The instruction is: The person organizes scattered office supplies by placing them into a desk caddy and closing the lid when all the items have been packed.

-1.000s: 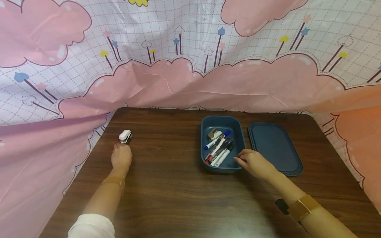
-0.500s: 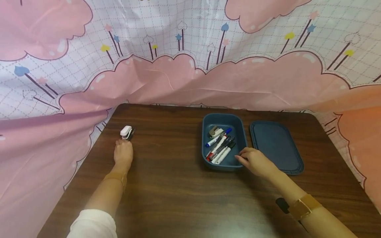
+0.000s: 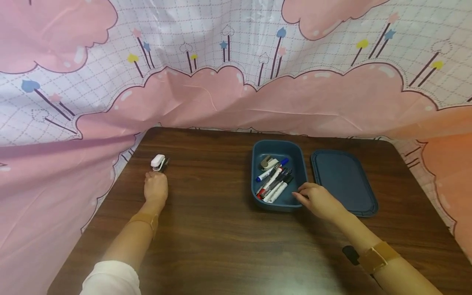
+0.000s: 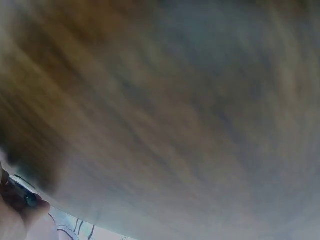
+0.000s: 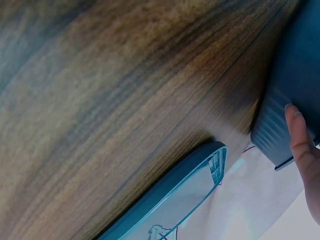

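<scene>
At the table's left side, my left hand [image 3: 156, 188] grips the near end of a small white stapler [image 3: 157, 160]. A dark, slender object [image 3: 165, 164] lies along the stapler's right side. In the left wrist view, my fingertips close around a dark rod-like piece [image 4: 25, 194] with a rounded end. My right hand [image 3: 320, 201] pinches the near right rim of a blue-grey open box [image 3: 275, 143], its fingers flat along the outer wall in the right wrist view. Inside lie several pens and markers [image 3: 273, 184], a white eraser [image 3: 270, 164] and a small metallic sharpener [image 3: 265, 160].
The box's blue-grey lid [image 3: 344, 182] lies on the dark wooden table [image 3: 214, 237], right of the box. A patterned pink and white curtain [image 3: 228, 94] hangs behind the table's far edge and along its sides.
The head view has tilted down slightly, so everything shifts a little in it. Both hands keep their places at the stapler and the box.
</scene>
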